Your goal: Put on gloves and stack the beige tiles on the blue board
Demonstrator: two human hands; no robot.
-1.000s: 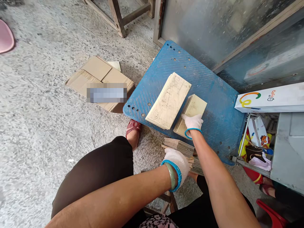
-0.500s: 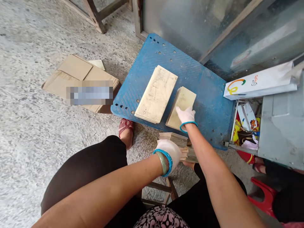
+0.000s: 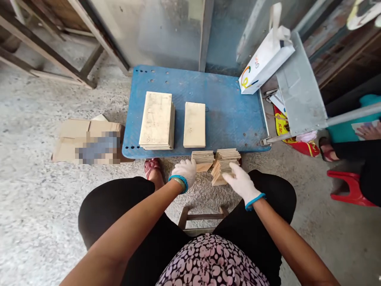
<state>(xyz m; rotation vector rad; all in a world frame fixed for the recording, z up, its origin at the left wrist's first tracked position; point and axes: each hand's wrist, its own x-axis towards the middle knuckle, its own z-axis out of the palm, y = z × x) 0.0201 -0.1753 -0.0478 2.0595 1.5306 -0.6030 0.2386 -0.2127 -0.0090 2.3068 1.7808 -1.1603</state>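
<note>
My left hand point(image 3: 184, 172), in a white glove with a blue cuff, is beside a row of thin pale boards point(image 3: 202, 157) below the table edge. Its fingers are curled, and I cannot see whether anything is in them. My right hand point(image 3: 241, 183), gloved the same way, has thumb and forefinger spread at the side of a second bundle of boards point(image 3: 222, 171). A large stack of cream boards point(image 3: 156, 119) lies on the blue table point(image 3: 226, 115). To its right lies a stack of narrower boards point(image 3: 195, 125).
A cardboard box point(image 3: 70, 139) lies on the floor at left. A white paper bag point(image 3: 257, 65) stands on the table's right end, by a metal bar and flap point(image 3: 303, 87). A red stool point(image 3: 348, 184) and another person's hand point(image 3: 369, 130) are at right.
The view has turned and swung. My right hand has left the narrower stack on the table and come down to the boards below the edge. My left hand has moved left of them.
</note>
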